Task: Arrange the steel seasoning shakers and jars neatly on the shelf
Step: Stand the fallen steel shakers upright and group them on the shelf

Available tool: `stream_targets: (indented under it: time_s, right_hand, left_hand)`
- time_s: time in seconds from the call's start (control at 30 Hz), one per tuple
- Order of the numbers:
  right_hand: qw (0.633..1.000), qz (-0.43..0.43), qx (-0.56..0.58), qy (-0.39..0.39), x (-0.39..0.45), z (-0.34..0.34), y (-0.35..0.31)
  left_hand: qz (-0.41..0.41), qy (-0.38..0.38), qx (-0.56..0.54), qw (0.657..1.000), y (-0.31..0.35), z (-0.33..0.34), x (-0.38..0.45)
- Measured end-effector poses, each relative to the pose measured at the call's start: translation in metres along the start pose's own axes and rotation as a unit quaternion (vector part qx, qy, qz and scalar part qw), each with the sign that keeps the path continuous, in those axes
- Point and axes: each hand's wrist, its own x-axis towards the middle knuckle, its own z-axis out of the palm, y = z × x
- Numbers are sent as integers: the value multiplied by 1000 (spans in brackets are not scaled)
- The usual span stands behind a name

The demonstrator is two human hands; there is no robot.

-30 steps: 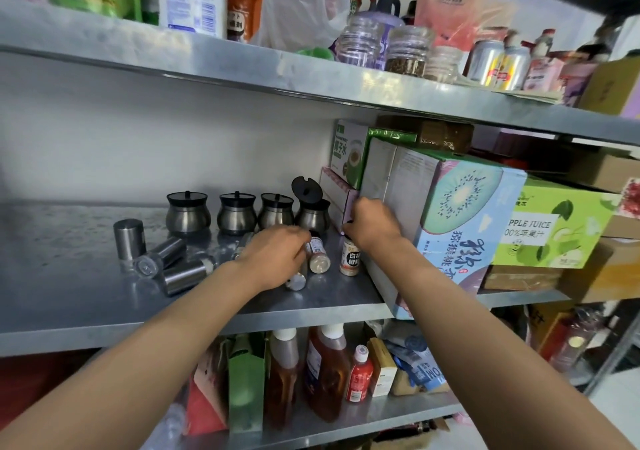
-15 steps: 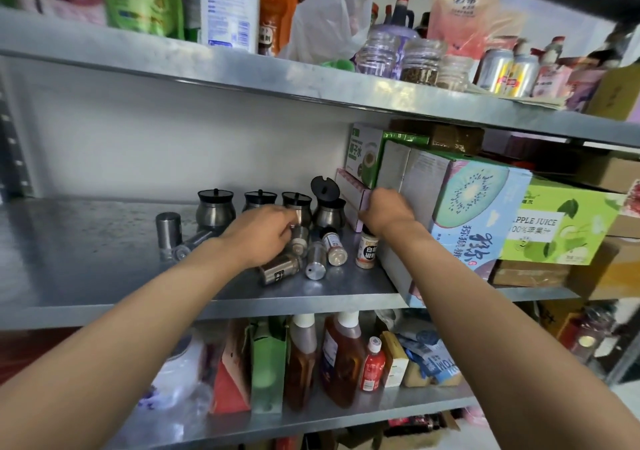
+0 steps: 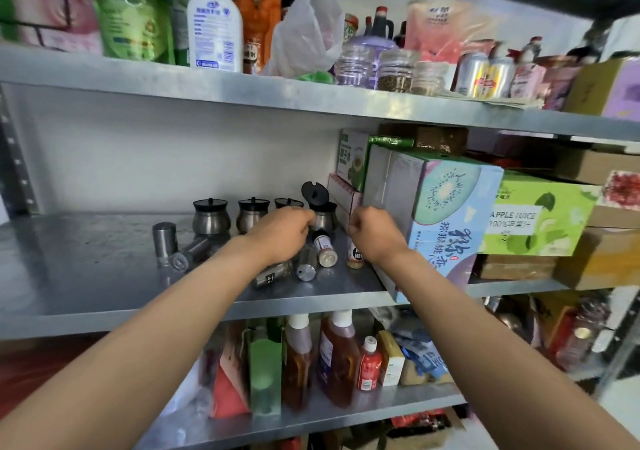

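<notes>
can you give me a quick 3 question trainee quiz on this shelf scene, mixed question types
1. True or false: the steel shaker at the left end of the group stands upright.
2. Multiple choice: the steel jar with its lid flipped open is A) leftmost in the jar row, B) rightmost in the row, beside the kiwi drink carton, C) on the top shelf.
3. Fill in: the green carton right of the kiwi carton reads "APPLE ____".

Key
1. True; other shakers near it, such as the shaker beside it, lie on their sides on the middle shelf.
2. B
3. JUICE
</notes>
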Motion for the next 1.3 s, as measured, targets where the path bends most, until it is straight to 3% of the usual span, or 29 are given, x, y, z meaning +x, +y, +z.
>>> stream_targets:
  time_s: [0.27, 0.5, 0.7, 0.93, 1.07, 1.3]
  right_hand:
    - [998, -21, 53, 22, 24, 4, 20]
    - [998, -26, 50, 32, 56, 10, 19]
    - [998, -43, -51, 18, 67, 30, 20]
    - [994, -39, -85, 52, 70, 25, 23]
    - [995, -47, -71, 47, 68, 26, 20]
    - [994, -84, -31, 68, 57, 17, 15]
  left_hand:
    - [-56, -19, -29, 998, -20, 34, 73]
    - [-57, -101, -26, 993, -26, 70, 111]
    - [-70, -129, -32, 989, -34, 93, 130]
    - [-29, -199, -32, 979, -49, 102, 140]
    - [8, -186, -13, 982, -50, 105, 139]
    - [62, -65, -9, 996, -50, 88, 129]
